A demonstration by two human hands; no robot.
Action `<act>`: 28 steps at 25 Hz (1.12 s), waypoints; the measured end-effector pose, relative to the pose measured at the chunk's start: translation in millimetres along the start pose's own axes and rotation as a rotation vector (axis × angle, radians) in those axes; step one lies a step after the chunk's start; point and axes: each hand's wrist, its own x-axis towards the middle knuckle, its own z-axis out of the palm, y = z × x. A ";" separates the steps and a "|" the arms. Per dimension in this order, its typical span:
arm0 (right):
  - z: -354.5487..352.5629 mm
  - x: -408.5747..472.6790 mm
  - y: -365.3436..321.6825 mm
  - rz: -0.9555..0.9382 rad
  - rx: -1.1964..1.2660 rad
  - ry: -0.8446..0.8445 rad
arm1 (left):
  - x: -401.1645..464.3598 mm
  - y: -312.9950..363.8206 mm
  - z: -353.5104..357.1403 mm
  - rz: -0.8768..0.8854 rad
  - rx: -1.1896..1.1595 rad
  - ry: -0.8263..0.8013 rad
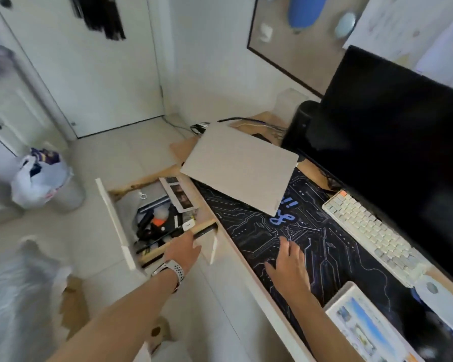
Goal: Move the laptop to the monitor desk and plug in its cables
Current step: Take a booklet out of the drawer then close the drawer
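laptop: lid closed, lying flat on the worktop – far end over bare wood, near corner over the desk mat
monitor: dark screen, just right of the laptop
cables: bundle behind the laptop at the worktop's back edge – whether any is plugged in cannot be told
left hand: on the side rail of the open drawer, fingers over the rail's top edge; watch on wrist
right hand: released, fingers spread, resting on the desk mat, well apart from the laptop
drawer contents: papers, dark gadgets, something orange, all jumbled
keyboard: pale keys, in front of the monitor
floor: white bag near the door
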 end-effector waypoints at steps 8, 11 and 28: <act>43.4 55.8 -160.8 -0.245 -0.124 -0.067 | 61.5 -110.7 -53.5 -0.166 -0.108 -0.016; 61.4 66.2 -200.5 -0.330 -0.170 -0.085 | 78.2 -134.4 -55.7 -0.185 -0.104 -0.084; 161.9 186.9 -257.3 -0.740 -0.502 -0.595 | 143.7 -145.8 -10.6 -0.512 -0.328 -0.351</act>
